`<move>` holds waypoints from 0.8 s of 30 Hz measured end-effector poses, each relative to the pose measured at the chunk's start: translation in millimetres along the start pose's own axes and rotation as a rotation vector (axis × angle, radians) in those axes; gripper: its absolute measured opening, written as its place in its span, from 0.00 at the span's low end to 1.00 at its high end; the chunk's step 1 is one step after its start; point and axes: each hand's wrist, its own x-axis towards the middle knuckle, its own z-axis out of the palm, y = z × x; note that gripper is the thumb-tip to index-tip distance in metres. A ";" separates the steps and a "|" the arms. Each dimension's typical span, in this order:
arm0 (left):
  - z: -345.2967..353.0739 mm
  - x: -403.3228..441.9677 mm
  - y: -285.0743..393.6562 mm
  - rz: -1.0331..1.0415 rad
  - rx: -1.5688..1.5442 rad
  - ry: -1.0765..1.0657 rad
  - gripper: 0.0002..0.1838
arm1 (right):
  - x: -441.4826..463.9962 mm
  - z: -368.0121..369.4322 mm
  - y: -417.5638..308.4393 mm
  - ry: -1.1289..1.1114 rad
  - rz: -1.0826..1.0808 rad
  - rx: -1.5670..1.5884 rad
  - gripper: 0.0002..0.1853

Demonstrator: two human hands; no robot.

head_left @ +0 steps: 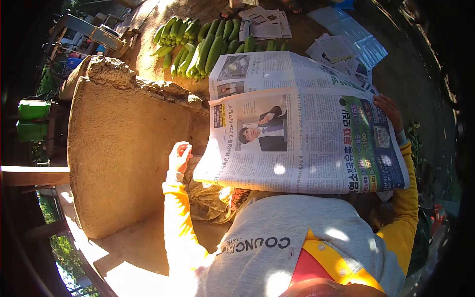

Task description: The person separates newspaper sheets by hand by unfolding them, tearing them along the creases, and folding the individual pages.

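An opened newspaper [316,143] with printed columns and a photo of a person in a suit spreads before my body. My right hand [390,111] grips its right edge, the fingers partly hidden behind the sheet. Left of the paper, my left hand [180,157] is raised with its fingers curled together, apart from the sheet. Whether anything small sits between those fingertips I cannot make out. Beyond the newspaper, long green vegetables [213,53], like cucumbers or gourds, lie in rows on the ground, some partly covered by the sheet.
A broken-edged, tan slab-like surface [128,153] stands at my left. More loose papers [267,24] and a shiny bluish sheet [349,37] lie on the ground ahead. Green containers [33,120] are at far left. Someone's feet [230,12] show at the top edge.
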 end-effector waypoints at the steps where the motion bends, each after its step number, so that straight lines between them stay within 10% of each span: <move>1: 16.5 14.8 0.2 0.122 0.160 0.043 0.26 | 1.9 -1.3 -2.7 -0.003 0.010 0.000 0.20; 5: 63.2 64.6 54.3 0.813 0.724 0.270 0.47 | 6.1 -7.3 -11.4 -0.024 0.034 -0.061 0.19; 24: 78.0 93.8 111.7 1.144 0.992 0.043 0.22 | 13.5 -14.5 -10.1 0.057 0.042 0.034 0.20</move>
